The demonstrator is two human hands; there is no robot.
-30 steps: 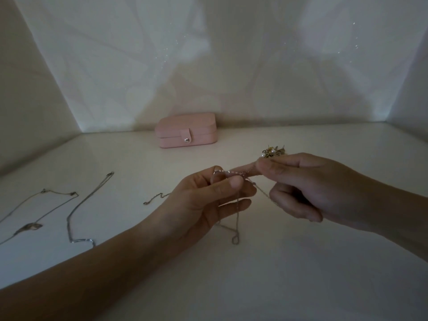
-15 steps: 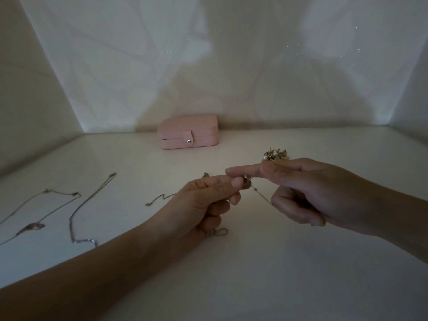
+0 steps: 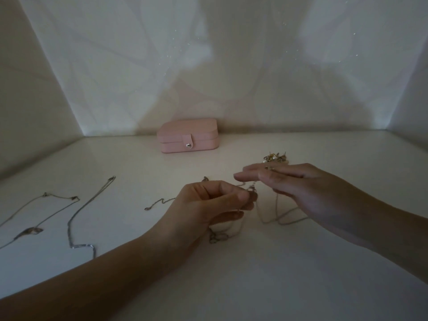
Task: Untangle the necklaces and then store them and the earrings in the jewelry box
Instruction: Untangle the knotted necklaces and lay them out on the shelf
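One chain [image 3: 271, 217] is in work, its loops now sagging onto the table [image 3: 243, 281]. Our left hand [image 3: 208, 205] pinches it. Our right hand [image 3: 312, 193], pinching a moment ago, has straightened its fingers and grips nothing. Untangling continues. The earrings [image 3: 274, 157] wait behind, and the box [image 3: 188, 135] stays snapped shut. We can read no writing.
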